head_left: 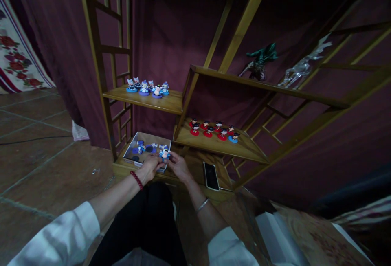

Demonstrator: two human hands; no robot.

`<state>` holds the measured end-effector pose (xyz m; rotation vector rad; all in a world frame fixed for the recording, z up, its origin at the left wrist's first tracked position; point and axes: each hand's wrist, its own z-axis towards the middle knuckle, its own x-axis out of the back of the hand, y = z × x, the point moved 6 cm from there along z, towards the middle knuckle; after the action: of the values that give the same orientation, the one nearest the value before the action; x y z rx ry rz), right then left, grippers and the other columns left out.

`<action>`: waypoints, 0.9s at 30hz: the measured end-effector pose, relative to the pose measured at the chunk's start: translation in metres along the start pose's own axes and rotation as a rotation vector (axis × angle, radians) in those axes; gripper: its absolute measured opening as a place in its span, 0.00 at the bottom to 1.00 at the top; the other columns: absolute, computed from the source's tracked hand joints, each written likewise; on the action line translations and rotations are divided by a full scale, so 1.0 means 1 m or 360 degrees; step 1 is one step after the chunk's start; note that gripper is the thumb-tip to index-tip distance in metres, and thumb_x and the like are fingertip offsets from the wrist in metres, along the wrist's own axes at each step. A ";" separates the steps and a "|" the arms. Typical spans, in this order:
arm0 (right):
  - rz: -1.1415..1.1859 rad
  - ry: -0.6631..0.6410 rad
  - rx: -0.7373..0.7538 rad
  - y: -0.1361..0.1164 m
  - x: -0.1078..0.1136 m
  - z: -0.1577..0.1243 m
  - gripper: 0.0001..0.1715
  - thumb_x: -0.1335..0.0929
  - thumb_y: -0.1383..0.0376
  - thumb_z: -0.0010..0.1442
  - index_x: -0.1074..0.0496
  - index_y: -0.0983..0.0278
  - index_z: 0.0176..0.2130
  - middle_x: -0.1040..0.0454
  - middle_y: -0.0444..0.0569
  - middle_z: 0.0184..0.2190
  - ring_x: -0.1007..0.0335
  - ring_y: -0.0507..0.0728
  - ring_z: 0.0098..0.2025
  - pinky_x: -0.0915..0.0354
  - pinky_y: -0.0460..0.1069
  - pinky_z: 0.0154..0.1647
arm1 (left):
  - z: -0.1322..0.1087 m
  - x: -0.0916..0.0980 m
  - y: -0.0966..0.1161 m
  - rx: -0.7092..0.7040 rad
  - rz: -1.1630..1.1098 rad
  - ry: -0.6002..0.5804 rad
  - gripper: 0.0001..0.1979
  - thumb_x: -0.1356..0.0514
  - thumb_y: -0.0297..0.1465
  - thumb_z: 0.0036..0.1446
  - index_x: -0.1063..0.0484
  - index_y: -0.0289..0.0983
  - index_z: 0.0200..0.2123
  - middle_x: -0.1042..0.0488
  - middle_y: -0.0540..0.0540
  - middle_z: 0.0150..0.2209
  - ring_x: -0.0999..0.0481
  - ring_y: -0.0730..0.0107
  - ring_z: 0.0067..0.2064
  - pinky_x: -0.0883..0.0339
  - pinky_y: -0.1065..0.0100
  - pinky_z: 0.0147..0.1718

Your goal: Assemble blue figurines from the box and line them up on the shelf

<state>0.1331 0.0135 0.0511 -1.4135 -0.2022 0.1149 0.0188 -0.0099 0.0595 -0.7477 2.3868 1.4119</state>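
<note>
My left hand (pixel 150 167) and my right hand (pixel 179 166) meet low in front of a wooden shelf unit, both closed on a small blue-and-white figurine (pixel 164 153). Just behind the hands sits an open cardboard box (pixel 132 148) with several more small figures and dark round bases in it. A red bead bracelet is on my left wrist, a silver one on my right.
Several blue-based figurines (pixel 148 87) stand on the upper left shelf; several red-based ones (pixel 213 128) on the middle shelf. A dark phone (pixel 211 175) lies on the bottom board. A green figure (pixel 259 61) and a silvery one (pixel 304 64) stand on the high shelf.
</note>
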 end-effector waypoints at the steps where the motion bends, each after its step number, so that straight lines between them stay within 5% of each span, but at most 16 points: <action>1: 0.0012 0.0009 -0.0002 0.000 0.000 0.000 0.24 0.28 0.56 0.42 0.29 0.62 0.40 0.24 0.45 0.35 0.29 0.57 0.41 0.34 0.53 0.45 | -0.001 0.001 0.001 -0.0022 0.0026 0.0029 0.16 0.46 0.09 0.41 0.42 0.35 0.25 0.35 0.55 0.20 0.31 0.79 0.20 0.33 0.75 0.24; 27: 0.0073 -0.0027 0.0038 -0.012 0.006 0.002 0.25 0.27 0.56 0.39 0.29 0.62 0.38 0.24 0.45 0.34 0.29 0.56 0.39 0.35 0.52 0.46 | -0.007 -0.011 0.008 -0.0073 0.0206 -0.0008 0.14 0.48 0.10 0.44 0.41 0.35 0.26 0.35 0.55 0.18 0.32 0.80 0.19 0.33 0.76 0.24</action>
<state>0.1381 0.0153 0.0634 -1.3939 -0.1816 0.1667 0.0234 -0.0097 0.0744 -0.6091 2.4457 1.5215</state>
